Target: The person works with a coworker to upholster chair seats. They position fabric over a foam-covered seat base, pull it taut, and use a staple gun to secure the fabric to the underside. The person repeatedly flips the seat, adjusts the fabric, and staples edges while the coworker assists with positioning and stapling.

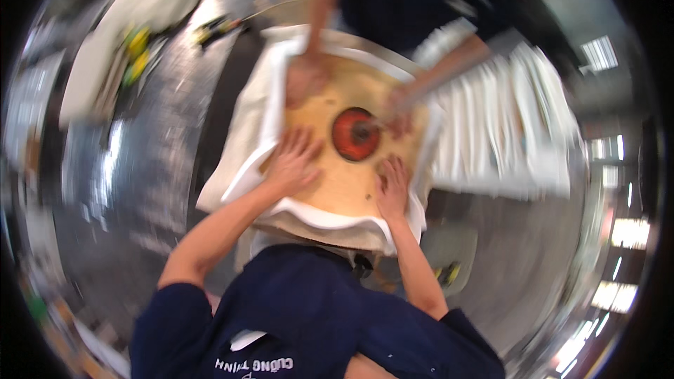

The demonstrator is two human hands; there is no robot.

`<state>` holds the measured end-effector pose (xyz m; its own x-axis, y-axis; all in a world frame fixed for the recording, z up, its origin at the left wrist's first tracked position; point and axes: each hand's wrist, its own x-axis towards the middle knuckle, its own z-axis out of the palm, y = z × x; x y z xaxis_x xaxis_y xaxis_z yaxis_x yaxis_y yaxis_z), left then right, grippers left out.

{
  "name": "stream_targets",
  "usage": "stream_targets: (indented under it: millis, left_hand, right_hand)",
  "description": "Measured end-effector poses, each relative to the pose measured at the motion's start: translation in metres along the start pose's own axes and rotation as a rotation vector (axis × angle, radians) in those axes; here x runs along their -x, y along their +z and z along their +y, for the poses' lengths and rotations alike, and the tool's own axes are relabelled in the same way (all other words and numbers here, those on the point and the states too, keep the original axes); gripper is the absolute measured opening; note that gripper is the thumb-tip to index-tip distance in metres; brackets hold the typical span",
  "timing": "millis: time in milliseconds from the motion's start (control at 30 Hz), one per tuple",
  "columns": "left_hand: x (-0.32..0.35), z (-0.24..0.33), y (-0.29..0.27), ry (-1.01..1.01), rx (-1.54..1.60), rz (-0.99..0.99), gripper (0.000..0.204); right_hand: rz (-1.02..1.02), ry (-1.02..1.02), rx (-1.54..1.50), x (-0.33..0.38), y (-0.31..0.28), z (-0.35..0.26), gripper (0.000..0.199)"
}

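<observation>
Left hand (295,160) and right hand (393,188) flat, fingers spread, on tan panel (340,189); round red disc (342,139) ahead, between them, no long axis.

Left hand (293,163) and right hand (393,188) lie palm-down, forearms (229,226) stretched forward

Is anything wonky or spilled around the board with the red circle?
I can't see any spills, though the picture is blurry. The white padding looks a bit wonky: its edge ripples along the near side, instead of running straight beside the tan board.
</observation>
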<state>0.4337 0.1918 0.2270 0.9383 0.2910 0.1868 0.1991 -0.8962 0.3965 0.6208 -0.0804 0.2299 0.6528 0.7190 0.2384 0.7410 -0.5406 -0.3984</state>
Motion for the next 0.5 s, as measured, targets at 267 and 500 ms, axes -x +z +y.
stream_targets:
  millis: [267,500]
  left_hand:
    - [0.009,0.156,-0.08,0.141,0.664,-0.411,0.024]
    - [0.031,0.317,0.1,0.847,0.225,-0.499,0.043]
  right_hand:
    - [0.52,0.692,-0.674,0.215,-0.088,-0.048,0.022]
    - [0.54,1.085,-0.449,0.332,-0.084,0.128,0.02]
